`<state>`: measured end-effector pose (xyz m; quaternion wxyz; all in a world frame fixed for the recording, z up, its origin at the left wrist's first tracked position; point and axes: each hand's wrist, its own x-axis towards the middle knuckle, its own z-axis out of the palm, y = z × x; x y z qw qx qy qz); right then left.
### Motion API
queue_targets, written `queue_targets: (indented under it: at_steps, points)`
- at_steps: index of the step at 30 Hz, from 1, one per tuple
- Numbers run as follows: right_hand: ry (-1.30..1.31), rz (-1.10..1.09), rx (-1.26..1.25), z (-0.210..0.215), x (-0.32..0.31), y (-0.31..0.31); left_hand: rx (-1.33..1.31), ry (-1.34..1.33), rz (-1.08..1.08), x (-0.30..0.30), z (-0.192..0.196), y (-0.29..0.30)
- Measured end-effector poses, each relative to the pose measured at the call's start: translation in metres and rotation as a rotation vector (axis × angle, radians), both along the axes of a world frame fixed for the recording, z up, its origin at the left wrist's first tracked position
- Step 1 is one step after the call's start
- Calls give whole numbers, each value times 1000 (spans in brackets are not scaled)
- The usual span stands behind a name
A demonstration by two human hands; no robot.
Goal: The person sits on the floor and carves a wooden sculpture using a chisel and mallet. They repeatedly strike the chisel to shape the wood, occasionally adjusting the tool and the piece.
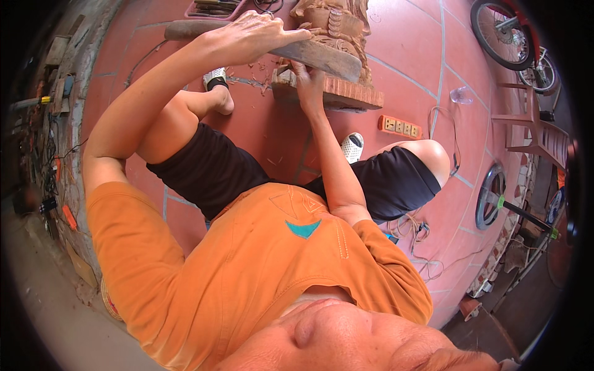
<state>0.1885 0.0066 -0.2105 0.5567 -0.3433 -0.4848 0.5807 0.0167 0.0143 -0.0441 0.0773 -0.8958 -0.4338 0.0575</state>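
My left hand [257,34] is closed around the middle of a long, flat, club-like piece of wood [328,60]. One rounded end points left, and the broad grey-brown end reaches right across the front of a carved wooden statue [337,28]. Below that broad end, my right hand [307,79] is raised against the front of the statue's block-like base [352,93]. Its fingers are bent and partly covered by the wood, so what they grip, if anything, is hidden. The statue's top runs out of the picture.
Wood shavings lie on the red tiled floor [408,68] near my feet. An orange power strip [399,127] is right of the base, with cables. Behind stands a pink tray [213,8] of tools. A plastic chair [538,127] and a wheel [490,196] are at the right.
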Motion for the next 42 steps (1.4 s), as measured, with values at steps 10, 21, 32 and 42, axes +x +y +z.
queue_targets:
  at_steps: [10, 21, 32, 42]
  points:
    - [59, 20, 103, -14, -11, 5, -8, -399, -26, 17, 60, -5]
    - [56, 21, 105, -12, -8, 3, -123, -226, 1, 21, 87, -9]
    - [34, -6, 81, -9, -5, 2, -162, -187, -15, 13, 68, 2]
    - [50, 38, 54, -7, -4, 1, -269, -163, 113, 18, 52, 3]
